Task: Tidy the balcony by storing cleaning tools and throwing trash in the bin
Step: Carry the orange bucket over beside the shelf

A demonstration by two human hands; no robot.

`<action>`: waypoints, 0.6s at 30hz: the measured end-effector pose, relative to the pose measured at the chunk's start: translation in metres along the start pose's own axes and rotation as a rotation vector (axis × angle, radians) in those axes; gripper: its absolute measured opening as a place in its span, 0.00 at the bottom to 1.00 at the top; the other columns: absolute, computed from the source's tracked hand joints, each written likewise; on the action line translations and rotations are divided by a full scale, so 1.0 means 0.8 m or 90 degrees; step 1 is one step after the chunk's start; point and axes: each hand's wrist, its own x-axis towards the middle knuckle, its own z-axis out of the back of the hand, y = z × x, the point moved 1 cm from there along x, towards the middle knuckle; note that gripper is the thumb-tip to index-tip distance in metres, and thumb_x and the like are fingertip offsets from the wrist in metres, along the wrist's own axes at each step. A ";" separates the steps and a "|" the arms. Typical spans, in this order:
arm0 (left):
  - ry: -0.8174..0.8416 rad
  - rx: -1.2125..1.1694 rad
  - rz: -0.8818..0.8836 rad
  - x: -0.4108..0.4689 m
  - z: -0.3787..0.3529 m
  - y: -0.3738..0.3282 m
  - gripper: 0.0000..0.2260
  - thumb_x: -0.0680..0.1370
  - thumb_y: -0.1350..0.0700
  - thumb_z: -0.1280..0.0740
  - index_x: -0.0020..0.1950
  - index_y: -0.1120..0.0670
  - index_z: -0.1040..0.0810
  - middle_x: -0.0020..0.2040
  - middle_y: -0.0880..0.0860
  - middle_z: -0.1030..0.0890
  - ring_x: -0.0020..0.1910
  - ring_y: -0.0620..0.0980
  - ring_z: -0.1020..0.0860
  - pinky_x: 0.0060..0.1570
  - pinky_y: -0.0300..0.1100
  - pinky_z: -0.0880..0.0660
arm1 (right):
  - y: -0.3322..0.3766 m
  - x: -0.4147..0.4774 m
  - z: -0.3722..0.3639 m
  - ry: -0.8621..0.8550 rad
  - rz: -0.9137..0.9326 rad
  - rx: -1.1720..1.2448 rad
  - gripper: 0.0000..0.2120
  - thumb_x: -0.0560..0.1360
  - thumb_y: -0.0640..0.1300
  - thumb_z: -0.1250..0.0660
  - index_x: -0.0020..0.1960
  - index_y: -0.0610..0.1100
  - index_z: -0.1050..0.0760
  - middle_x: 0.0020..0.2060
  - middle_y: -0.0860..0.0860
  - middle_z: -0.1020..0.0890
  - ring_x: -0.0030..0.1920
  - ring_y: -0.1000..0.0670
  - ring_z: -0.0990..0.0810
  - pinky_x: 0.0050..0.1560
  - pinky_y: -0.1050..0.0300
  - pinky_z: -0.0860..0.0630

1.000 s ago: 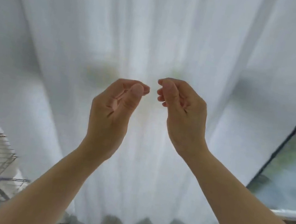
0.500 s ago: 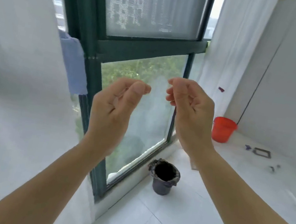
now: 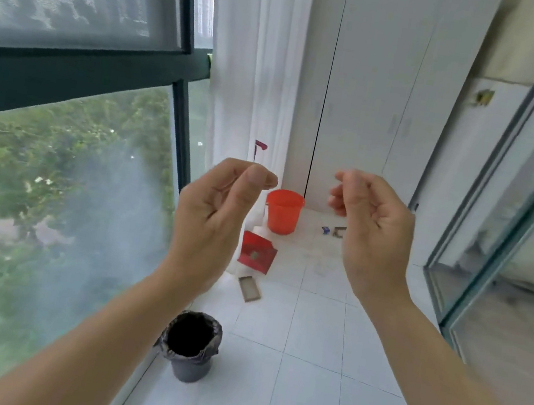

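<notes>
Both of my hands are raised in front of me with nothing in them. My left hand (image 3: 214, 222) has its fingers loosely curled, the thumb tip near the index finger. My right hand (image 3: 371, 238) is loosely curled too, palm turned left. On the floor below stands a dark bin (image 3: 188, 369) lined with a black bag, close to the window. Further back a red dustpan (image 3: 256, 252) leans by the curtain, its handle tip (image 3: 260, 146) showing above. A flat grey-brown piece (image 3: 249, 289) lies near it. A red bucket (image 3: 282, 215) stands behind.
A small blue scrap (image 3: 325, 230) and a grey frame-like piece (image 3: 339, 232) lie on the white tiles by the white cabinet (image 3: 371, 96). A dark-framed window (image 3: 66, 96) runs along the left. A glass sliding door (image 3: 513, 239) runs along the right.
The view has swung right, from the white curtain past the window to the far end of the balcony. My hands have drifted further apart and still hold nothing.
</notes>
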 end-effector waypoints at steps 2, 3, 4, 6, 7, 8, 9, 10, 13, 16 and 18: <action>0.025 -0.016 -0.003 0.029 -0.009 0.031 0.09 0.76 0.50 0.38 0.45 0.52 0.20 0.40 0.42 0.17 0.45 0.43 0.19 0.50 0.36 0.25 | -0.024 0.026 -0.003 -0.017 0.016 -0.025 0.09 0.80 0.44 0.40 0.45 0.45 0.23 0.35 0.47 0.21 0.37 0.49 0.21 0.41 0.56 0.23; 0.031 -0.023 -0.005 0.042 -0.012 0.046 0.09 0.77 0.50 0.38 0.45 0.51 0.21 0.40 0.42 0.17 0.45 0.43 0.19 0.50 0.36 0.25 | -0.037 0.040 -0.007 -0.024 0.023 -0.032 0.09 0.80 0.44 0.40 0.45 0.45 0.23 0.35 0.47 0.21 0.36 0.48 0.22 0.41 0.55 0.24; 0.032 -0.029 -0.011 0.057 -0.013 0.063 0.09 0.77 0.50 0.39 0.45 0.51 0.21 0.40 0.42 0.17 0.45 0.44 0.19 0.50 0.37 0.24 | -0.051 0.054 -0.012 -0.029 0.029 -0.032 0.09 0.80 0.44 0.40 0.45 0.45 0.22 0.34 0.48 0.21 0.36 0.49 0.22 0.41 0.55 0.24; 0.031 -0.035 -0.017 0.090 -0.015 0.094 0.09 0.77 0.50 0.39 0.45 0.51 0.21 0.40 0.42 0.17 0.46 0.44 0.19 0.50 0.37 0.24 | -0.077 0.086 -0.024 -0.035 0.031 -0.040 0.09 0.79 0.45 0.40 0.46 0.45 0.22 0.35 0.51 0.21 0.37 0.53 0.22 0.42 0.58 0.23; 0.030 -0.034 -0.014 0.106 -0.016 0.111 0.09 0.77 0.50 0.39 0.45 0.50 0.21 0.40 0.42 0.17 0.46 0.43 0.19 0.50 0.37 0.24 | -0.090 0.102 -0.031 -0.033 0.030 -0.055 0.09 0.79 0.44 0.40 0.46 0.44 0.22 0.35 0.51 0.20 0.37 0.53 0.21 0.42 0.58 0.23; 0.035 -0.039 -0.008 0.131 -0.019 0.135 0.09 0.77 0.49 0.39 0.45 0.50 0.21 0.40 0.43 0.17 0.46 0.44 0.19 0.51 0.37 0.24 | -0.110 0.127 -0.040 -0.037 0.031 -0.067 0.09 0.79 0.44 0.40 0.46 0.44 0.22 0.36 0.50 0.20 0.38 0.52 0.21 0.42 0.57 0.22; 0.037 -0.039 0.001 0.144 -0.022 0.147 0.09 0.77 0.49 0.39 0.45 0.49 0.21 0.40 0.43 0.17 0.46 0.44 0.19 0.51 0.38 0.24 | -0.119 0.139 -0.043 -0.039 0.028 -0.075 0.09 0.79 0.45 0.39 0.47 0.44 0.22 0.36 0.49 0.20 0.38 0.50 0.21 0.43 0.54 0.22; 0.037 -0.042 0.007 0.159 -0.027 0.162 0.09 0.76 0.48 0.39 0.45 0.49 0.20 0.41 0.43 0.17 0.47 0.45 0.19 0.52 0.39 0.24 | -0.130 0.153 -0.045 -0.046 0.031 -0.079 0.09 0.79 0.45 0.39 0.47 0.44 0.22 0.36 0.48 0.20 0.39 0.49 0.20 0.44 0.53 0.22; 0.050 -0.055 0.028 0.201 -0.051 0.206 0.10 0.76 0.47 0.38 0.44 0.50 0.20 0.41 0.45 0.17 0.47 0.47 0.19 0.53 0.42 0.23 | -0.167 0.192 -0.040 -0.062 0.026 -0.093 0.08 0.79 0.47 0.39 0.47 0.47 0.22 0.37 0.47 0.20 0.40 0.47 0.21 0.44 0.50 0.22; 0.064 -0.074 0.047 0.244 -0.093 0.257 0.09 0.76 0.47 0.38 0.43 0.48 0.20 0.40 0.47 0.17 0.46 0.51 0.19 0.51 0.44 0.23 | -0.217 0.238 -0.024 -0.088 0.001 -0.107 0.10 0.77 0.52 0.39 0.47 0.47 0.22 0.38 0.47 0.19 0.39 0.52 0.21 0.44 0.52 0.23; 0.071 -0.066 0.045 0.262 -0.116 0.283 0.10 0.76 0.47 0.39 0.44 0.49 0.20 0.39 0.51 0.18 0.43 0.58 0.21 0.48 0.45 0.23 | -0.243 0.261 -0.013 -0.097 -0.011 -0.109 0.11 0.77 0.51 0.38 0.48 0.46 0.22 0.39 0.47 0.19 0.39 0.54 0.21 0.44 0.52 0.23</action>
